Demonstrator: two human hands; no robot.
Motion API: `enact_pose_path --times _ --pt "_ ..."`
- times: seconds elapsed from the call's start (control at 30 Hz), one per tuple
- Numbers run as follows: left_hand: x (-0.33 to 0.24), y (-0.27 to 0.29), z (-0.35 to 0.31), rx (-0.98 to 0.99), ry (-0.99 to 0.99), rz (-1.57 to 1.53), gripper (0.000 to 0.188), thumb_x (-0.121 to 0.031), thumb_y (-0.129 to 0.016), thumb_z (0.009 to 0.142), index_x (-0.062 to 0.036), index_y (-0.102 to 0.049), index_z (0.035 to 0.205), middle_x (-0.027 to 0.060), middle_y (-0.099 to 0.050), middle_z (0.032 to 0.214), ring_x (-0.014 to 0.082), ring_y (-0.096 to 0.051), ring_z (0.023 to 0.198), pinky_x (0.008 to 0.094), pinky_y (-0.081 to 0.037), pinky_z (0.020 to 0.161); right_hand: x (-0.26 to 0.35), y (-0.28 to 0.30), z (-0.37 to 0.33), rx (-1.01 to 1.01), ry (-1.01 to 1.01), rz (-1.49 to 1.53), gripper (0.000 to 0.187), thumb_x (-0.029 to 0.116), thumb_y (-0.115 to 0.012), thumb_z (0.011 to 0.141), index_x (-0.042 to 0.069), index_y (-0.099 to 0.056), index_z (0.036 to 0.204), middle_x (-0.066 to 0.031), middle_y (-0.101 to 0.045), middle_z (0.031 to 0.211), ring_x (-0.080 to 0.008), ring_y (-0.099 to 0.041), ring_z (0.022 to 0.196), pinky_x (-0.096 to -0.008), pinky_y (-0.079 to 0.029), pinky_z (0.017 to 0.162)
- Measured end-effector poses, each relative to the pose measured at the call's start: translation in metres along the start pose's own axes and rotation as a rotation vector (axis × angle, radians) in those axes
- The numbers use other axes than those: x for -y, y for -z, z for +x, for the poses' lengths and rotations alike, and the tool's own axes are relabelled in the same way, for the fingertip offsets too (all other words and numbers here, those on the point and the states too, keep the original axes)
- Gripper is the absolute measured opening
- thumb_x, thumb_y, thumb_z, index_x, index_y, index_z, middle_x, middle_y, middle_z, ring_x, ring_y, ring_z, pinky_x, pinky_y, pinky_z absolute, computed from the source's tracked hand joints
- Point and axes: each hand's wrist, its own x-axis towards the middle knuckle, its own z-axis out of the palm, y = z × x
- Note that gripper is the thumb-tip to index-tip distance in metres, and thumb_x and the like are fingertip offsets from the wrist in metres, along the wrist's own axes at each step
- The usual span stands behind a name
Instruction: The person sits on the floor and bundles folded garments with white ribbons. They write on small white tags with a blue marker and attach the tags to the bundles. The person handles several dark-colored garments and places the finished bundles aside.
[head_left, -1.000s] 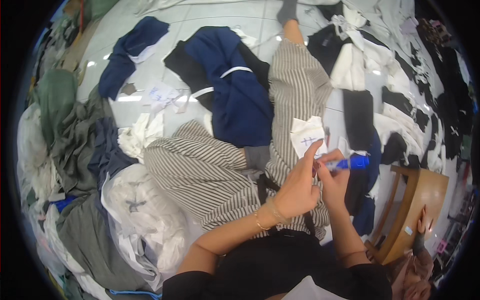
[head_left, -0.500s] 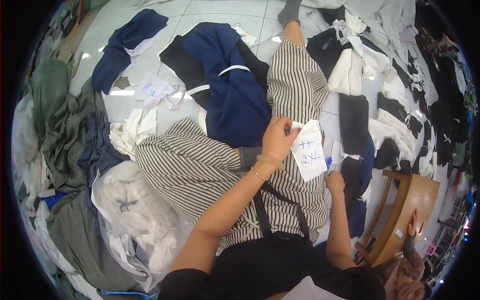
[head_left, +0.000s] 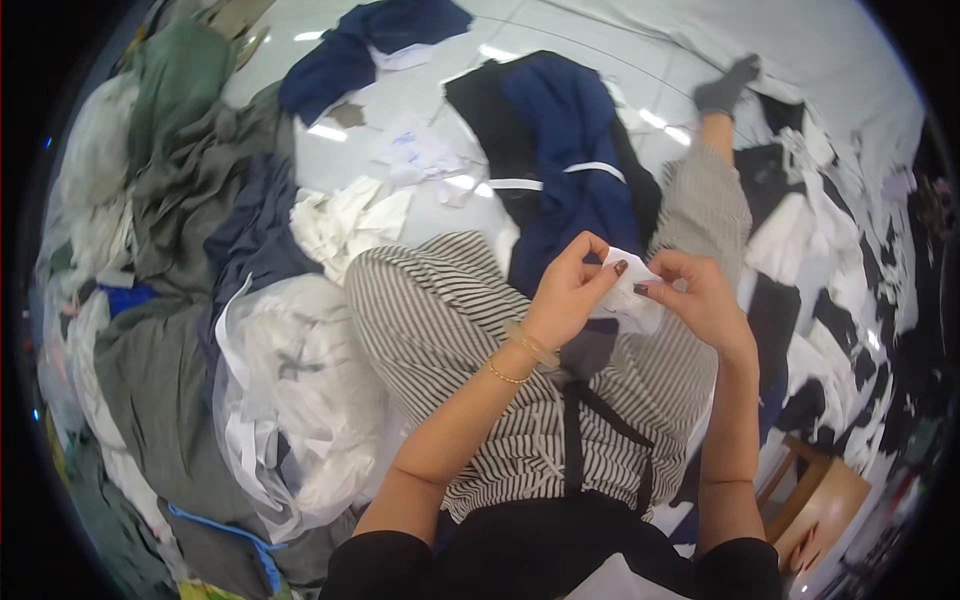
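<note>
Over my lap I hold a small white paper slip (head_left: 637,312) up by its top edge. My left hand (head_left: 572,295) pinches one corner between thumb and fingers. The opposite corner is pinched by my right hand (head_left: 708,305). Faint writing shows on the slip, partly blurred. Below it, a dark grey cloth piece (head_left: 588,352) lies on my striped trousers (head_left: 440,300). Just beyond my hands, a navy cloth (head_left: 560,130) with white bands rests over black cloth on the floor.
White cloth scraps (head_left: 345,225) and a stuffed clear bag (head_left: 310,390) lie to my left, beside grey-green cloth (head_left: 165,420). Black and white pieces (head_left: 790,240) spread at right. A wooden stool (head_left: 830,510) stands at lower right, with another person's hand (head_left: 803,548) on it.
My right hand has come up from beside my thigh and taken the slip's other side. The blue pen near it is out of sight. The view has turned, shifting the scene.
</note>
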Motion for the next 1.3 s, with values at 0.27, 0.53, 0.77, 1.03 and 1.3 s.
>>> enact_pose_path --times 0.27,0.53,0.77,1.03,1.3 --pt "-0.035 0.107 -0.010 -0.195 -0.066 -0.031 0.030 -0.008 -0.063 0.092 0.0008 -0.057 0.120 0.0053 -0.068 0.098 0.0098 -0.063 0.093 0.0237 -0.050 0.082 0.021 -0.081 0.112 0.169 0.184 0.360 0.018 0.013 -0.062 0.090 -0.005 -0.062 0.093 -0.0024 -0.061 0.080 -0.0077 -0.052 0.070 -0.0235 -0.044 0.064" --pt "-0.081 0.174 -0.002 -0.371 -0.246 0.177 0.020 -0.011 -0.060 0.096 -0.0005 -0.062 0.112 0.0016 -0.067 0.096 0.0069 -0.060 0.084 0.0230 -0.047 0.075 -0.061 -0.015 0.204 -0.366 0.119 -0.131 0.017 0.010 -0.064 0.085 0.002 -0.066 0.099 -0.0074 -0.066 0.086 -0.0195 -0.063 0.081 -0.0305 -0.050 0.076" --pt "-0.089 0.179 0.005 -0.307 -0.188 0.172 0.022 -0.014 -0.061 0.096 0.0002 -0.065 0.112 -0.0005 -0.065 0.088 0.0049 -0.057 0.078 0.0203 -0.044 0.070 -0.092 -0.034 0.206 -0.278 0.200 -0.614 0.019 0.009 -0.073 0.074 0.007 -0.067 0.091 -0.0105 -0.057 0.099 -0.0311 -0.053 0.100 -0.0404 -0.045 0.088" --pt "-0.045 0.196 0.051 -0.329 -0.182 0.760 0.022 -0.012 -0.066 0.091 0.0057 -0.067 0.103 0.0030 -0.068 0.090 0.0080 -0.058 0.082 0.0228 -0.046 0.073 -0.075 -0.055 0.211 -0.423 0.362 -0.567 0.029 0.018 -0.076 0.073 0.011 -0.065 0.100 -0.0059 -0.057 0.102 -0.0290 -0.054 0.100 -0.0443 -0.045 0.084" --pt "-0.033 0.177 0.078 -0.242 -0.091 0.529 0.018 -0.013 -0.066 0.092 0.0021 -0.067 0.102 -0.0013 -0.065 0.082 0.0046 -0.054 0.074 0.0205 -0.043 0.068 -0.074 -0.138 0.238 -0.246 0.536 -0.618 0.017 0.013 -0.072 0.074 0.010 -0.065 0.089 -0.0045 -0.056 0.089 -0.0234 -0.053 0.097 -0.0375 -0.042 0.081"
